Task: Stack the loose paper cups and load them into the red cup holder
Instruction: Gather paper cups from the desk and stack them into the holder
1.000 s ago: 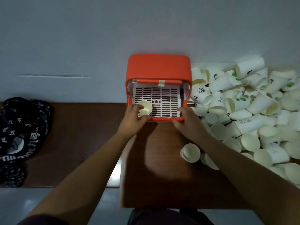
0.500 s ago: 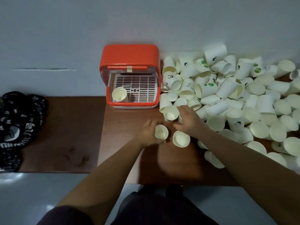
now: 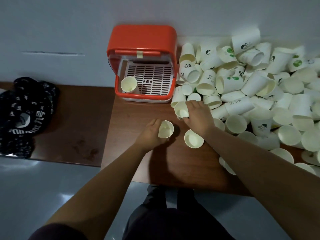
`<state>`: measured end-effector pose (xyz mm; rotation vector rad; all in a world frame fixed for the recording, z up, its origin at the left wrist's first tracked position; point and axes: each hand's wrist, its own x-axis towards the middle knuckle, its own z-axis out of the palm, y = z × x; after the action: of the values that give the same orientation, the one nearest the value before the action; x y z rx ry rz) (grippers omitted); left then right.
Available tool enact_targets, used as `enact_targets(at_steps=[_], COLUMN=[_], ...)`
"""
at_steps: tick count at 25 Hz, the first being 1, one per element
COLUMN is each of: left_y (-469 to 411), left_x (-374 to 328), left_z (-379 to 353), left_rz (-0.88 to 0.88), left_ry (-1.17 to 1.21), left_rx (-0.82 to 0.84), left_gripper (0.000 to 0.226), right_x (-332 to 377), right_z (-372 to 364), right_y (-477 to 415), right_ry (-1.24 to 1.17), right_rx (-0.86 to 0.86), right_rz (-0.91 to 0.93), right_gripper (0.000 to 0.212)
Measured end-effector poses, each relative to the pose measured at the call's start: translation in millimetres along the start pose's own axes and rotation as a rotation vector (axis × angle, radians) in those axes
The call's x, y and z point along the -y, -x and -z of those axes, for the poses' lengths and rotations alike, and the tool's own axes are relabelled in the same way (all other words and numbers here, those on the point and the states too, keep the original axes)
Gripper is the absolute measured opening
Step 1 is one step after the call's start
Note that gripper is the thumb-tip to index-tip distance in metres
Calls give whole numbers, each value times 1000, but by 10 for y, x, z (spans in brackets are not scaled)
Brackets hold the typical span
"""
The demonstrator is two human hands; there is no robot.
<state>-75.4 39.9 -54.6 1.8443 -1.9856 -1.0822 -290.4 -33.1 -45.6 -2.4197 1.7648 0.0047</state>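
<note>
- At the back of the brown table (image 3: 121,122), against the grey wall (image 3: 69,23): red cup holder (image 3: 142,37), lid tipped up, strip of tape (image 3: 140,53) on its front bar, white slotted tray (image 3: 152,78) exposed inside.
- On the tray's front left corner: one paper cup (image 3: 129,84), upright, mouth up.
- Just right of the holder, touching its side and spreading toward the table's right end: heap of loose paper cups (image 3: 251,84), lying every way, some printed with pandas, green blobs or small black figures.
- Near the holder's front right corner: leftmost cups of the heap, crowding that side of the opening; bare wood before the rest of it.
- In front of the holder, over bare tabletop: left hand (image 3: 150,134), fingers curled round a single cup (image 3: 165,129), mouth tilted up toward the camera.
- At the heap's near left edge: right hand (image 3: 199,116), fingers and thumb wrapped round another cup (image 3: 181,110), mouth facing up and left; impossible to tell whether more cups nested under it.
- Just beside the right wrist, on the table: lone upright cup (image 3: 193,138), apart from both held cups, its right edge tucked under the forearm.
- To the left, on an adjoining wooden surface (image 3: 78,118): black cloth with white print (image 3: 22,115), well apart from the cups.
- Beyond the table's near edge: grey floor (image 3: 43,187) and dark trousers (image 3: 164,213).
</note>
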Motion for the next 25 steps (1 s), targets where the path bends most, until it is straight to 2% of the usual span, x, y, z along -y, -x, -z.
enact_targets(at_steps=[3,6,10,13,15,19,25], left_y=[96,139,103,0,-148,-543,-1020], left_x=[99,234,341,446,510,597,797], left_z=[345,746,1264,1642,1876,2115,1923], left_rz=[33,67,42,123,137,90,84], left_ry=[23,27,149,144,119,55,-3], left_rx=[-89,-167,-262,-368,-404,-351,-245], left_gripper=[71,68,61,72,77,76,85], right_x=[40,118,449,802,986,1225,1296], right_z=[-16,22,307,654,851,963,753], right_y=[4,14,-96,-340,-547,-923,-1092], right_ry=[55,9,-288,-625,-758,-813,-822], right_rx=[43,44,-72,-54,-40,-113,-213], right_rz=[18,27,68,15,-45,-105,-122], right_gripper=[30,11,6,6,8,10,6])
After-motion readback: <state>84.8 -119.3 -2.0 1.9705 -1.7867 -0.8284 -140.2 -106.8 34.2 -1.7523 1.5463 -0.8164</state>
